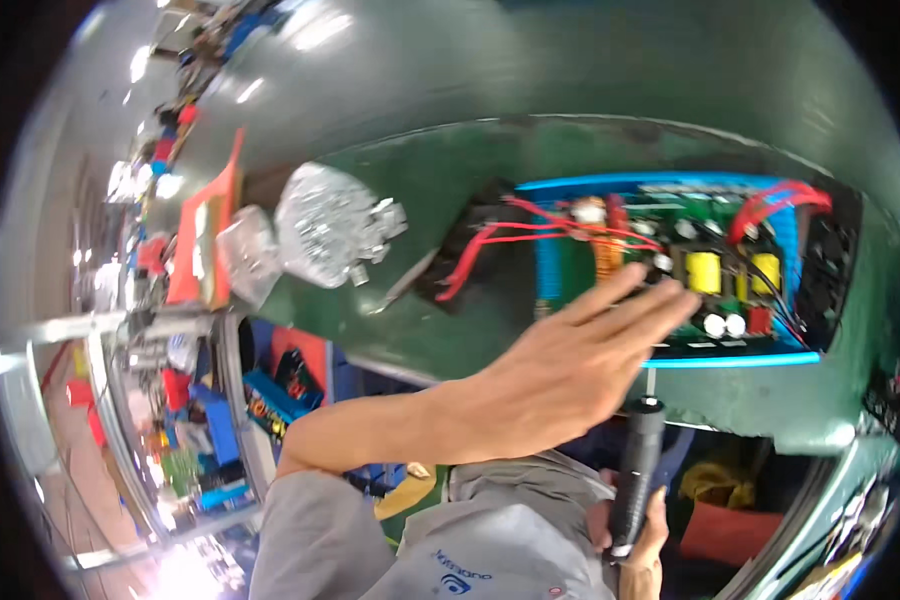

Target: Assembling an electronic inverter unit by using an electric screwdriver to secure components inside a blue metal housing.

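An open blue metal housing (pixel 750 359) lies on the green bench, a green circuit board (pixel 660 345) with yellow transformers (pixel 703 272) inside it. My left hand (pixel 580 375) reaches across its near edge, fingers stretched out flat over the board's left part. Below that edge, my right hand (pixel 653 540) grips a black-handled screwdriver (pixel 638 465) held upright in the picture. Its thin shaft meets the housing's near side; the tip's exact contact is hidden. Red wires (pixel 530 238) run from the board to a dark end panel (pixel 470 240) on the left. Another black end panel (pixel 832 265) sits at the right.
Left of the housing lie a clear bag of silvery metal parts (pixel 325 225) and a smaller clear bag (pixel 250 252), beside an upright orange-red bin (pixel 185 250). A pointed metal tool (pixel 402 287) rests near the left panel. Another blue unit (pixel 278 395) sits lower left, near metal racks.
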The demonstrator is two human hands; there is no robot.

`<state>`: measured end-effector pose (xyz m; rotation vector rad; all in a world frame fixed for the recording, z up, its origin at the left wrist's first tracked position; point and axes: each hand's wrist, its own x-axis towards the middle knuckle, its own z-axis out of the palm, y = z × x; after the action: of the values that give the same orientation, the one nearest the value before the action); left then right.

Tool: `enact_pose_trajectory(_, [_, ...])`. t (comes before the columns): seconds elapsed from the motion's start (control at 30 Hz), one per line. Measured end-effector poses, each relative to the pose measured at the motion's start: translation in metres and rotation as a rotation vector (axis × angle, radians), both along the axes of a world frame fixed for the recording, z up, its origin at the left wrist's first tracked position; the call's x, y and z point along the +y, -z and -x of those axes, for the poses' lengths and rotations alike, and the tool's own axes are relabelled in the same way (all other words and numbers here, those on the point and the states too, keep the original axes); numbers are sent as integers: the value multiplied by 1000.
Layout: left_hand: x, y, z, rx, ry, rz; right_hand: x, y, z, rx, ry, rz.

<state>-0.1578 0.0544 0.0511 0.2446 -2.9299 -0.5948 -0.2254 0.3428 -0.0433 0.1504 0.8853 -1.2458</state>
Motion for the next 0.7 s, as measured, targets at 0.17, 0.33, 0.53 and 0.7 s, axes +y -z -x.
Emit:
enact_pose_trajectory(0.17, [-4,7,-16,287,-128,11,7,-1,4,545,14,-45])
enact_pose_trajectory(0.33, [-99,15,-112,285,-783,286,32,8,-2,675,122,-171])
enact_pose_trajectory(0.53, [-119,48,-175,-3,-794,293,12,9,-8,867,-115,-60])
enact_pose_trajectory(0.7, [-140,63,-185,110,-879,160,-4,-4,-11,946,-188,62])
